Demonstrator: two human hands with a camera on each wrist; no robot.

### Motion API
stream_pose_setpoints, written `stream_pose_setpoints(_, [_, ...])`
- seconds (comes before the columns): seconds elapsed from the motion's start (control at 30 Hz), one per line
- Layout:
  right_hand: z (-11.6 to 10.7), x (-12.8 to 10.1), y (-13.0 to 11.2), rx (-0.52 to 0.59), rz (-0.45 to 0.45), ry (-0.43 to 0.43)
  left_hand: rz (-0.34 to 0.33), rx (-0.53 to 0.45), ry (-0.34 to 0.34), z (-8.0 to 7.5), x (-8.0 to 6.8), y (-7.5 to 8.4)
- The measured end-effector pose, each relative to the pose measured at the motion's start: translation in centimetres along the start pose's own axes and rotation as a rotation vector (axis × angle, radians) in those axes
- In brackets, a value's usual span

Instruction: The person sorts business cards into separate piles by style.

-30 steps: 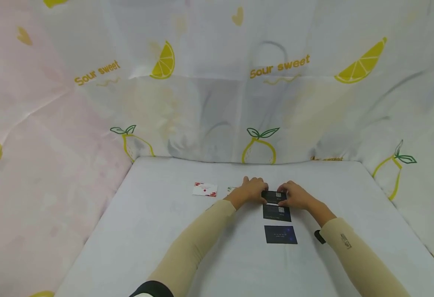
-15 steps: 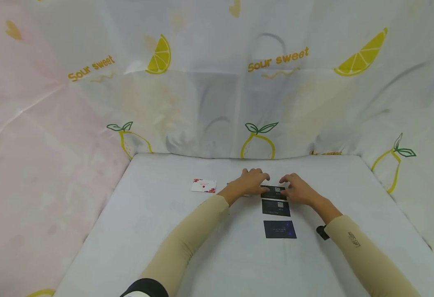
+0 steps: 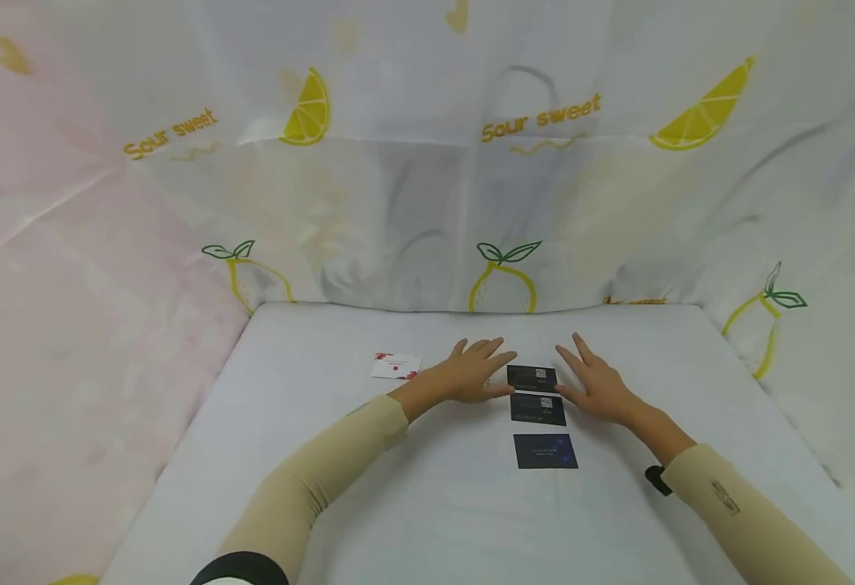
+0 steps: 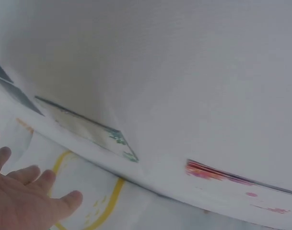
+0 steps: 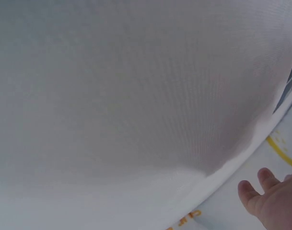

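Note:
Three dark cards lie in a column on the white table: a far card [image 3: 531, 378] and a middle card [image 3: 538, 409], each with a small printed square, and a near card [image 3: 545, 451] with blue specks. My left hand [image 3: 471, 372], fingers spread, is just left of the far card, its thumb tip at the card's edge. On the other side, my right hand [image 3: 601, 392] has its fingers spread too, thumb close to the far and middle cards. Neither hand holds anything. A pale card with green print [image 4: 88, 129] shows in the left wrist view; the left hand hides it in the head view.
Farther left lies a white card with red flowers [image 3: 391, 366]. The white tabletop [image 3: 427, 504] meets a hanging lemon-print cloth [image 3: 413, 219] along its back edge, and more cloth rises at both sides.
One second ago the fingers of both hands held the far dark card from its sides. They have let go, straightened and drawn apart to left and right, while the dark cards stay in their column.

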State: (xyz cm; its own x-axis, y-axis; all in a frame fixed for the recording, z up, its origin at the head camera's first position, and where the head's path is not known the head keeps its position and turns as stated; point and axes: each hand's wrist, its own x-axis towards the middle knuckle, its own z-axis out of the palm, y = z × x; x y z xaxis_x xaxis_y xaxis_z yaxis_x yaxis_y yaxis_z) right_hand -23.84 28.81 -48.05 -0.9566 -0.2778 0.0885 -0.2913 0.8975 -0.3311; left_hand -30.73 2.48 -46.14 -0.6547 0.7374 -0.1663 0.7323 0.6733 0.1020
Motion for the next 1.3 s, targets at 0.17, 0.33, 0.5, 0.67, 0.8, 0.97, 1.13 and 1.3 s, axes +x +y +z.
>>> stream_pose_setpoints(0.17, [-0.2, -0.9, -0.4, -0.022, -0.037, -0.010, 0.018, 0.016, 0.007, 0.5, -1.2, -0.1])
stream_pose_setpoints(0.33, [-0.5, -1.5, -0.4, -0.038, -0.055, -0.002, 0.086, 0.074, 0.039, 1.0, -1.7, 0.6])
stream_pose_setpoints(0.5, [-0.6, -2.3, -0.3, -0.044, -0.060, -0.016, 0.121, 0.119, 0.043, 1.2, -2.5, 1.1])
stream_pose_setpoints(0.67, [-0.4, -3.2, -0.6, -0.021, -0.041, -0.029, 0.106, 0.128, 0.038, 1.0, -3.1, 1.1])
stream_pose_setpoints(0.8, [0.0, -3.8, -1.1, 0.056, -0.040, -0.052, 0.112, 0.085, 0.028, 0.9, -3.0, 1.5])
stream_pose_setpoints(0.97, [0.2, -3.7, -1.9, 0.140, -0.063, -0.045, 0.119, 0.036, 0.026, 1.1, -2.6, 2.3])
stream_pose_setpoints(1.13, [0.4, -3.4, -2.5, 0.191, -0.068, -0.035, 0.123, -0.028, 0.018, 1.3, -2.1, 3.1])
stream_pose_setpoints(1.3, [0.8, -3.0, -2.8, 0.190, -0.068, -0.028, 0.109, -0.038, 0.019, 1.1, -1.6, 3.6])
